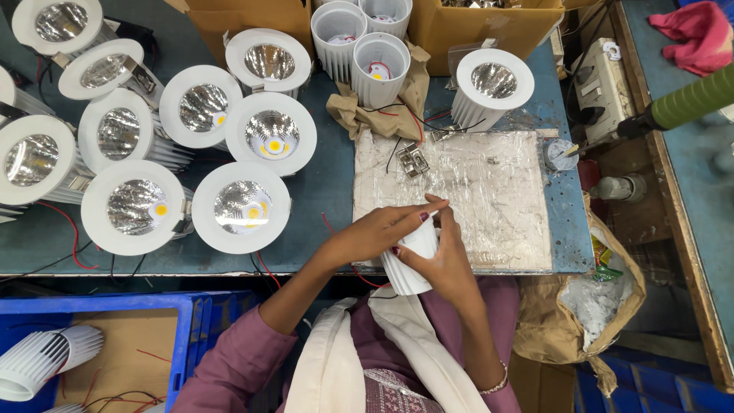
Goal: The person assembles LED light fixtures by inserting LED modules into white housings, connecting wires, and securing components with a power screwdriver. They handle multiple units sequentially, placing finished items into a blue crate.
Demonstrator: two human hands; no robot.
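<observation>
The blue desk spans most of the view, its near edge running just above the person's lap. Across its left half stands a cluster of finished white downlights with shiny reflectors facing up, some trailing red and black wires. Toward the right half lies a plastic-wrapped work board, reaching the near edge, with a small metal clip near its far left corner. At the far edge sit two brown cardboard boxes; between them stand three empty white ribbed housings, open ends up, the nearest one on crumpled brown paper. One more downlight stands at the board's far edge. Below the near left corner a blue crate holds another ribbed housing on its side.

At the near edge, over the board's near left corner, the person holds a white ribbed lamp housing. The right hand wraps its side, fingers clenched around it. The left hand reaches over its top, fingers pinched together at the rim beside the right thumb; what they pinch is too small to tell.
</observation>
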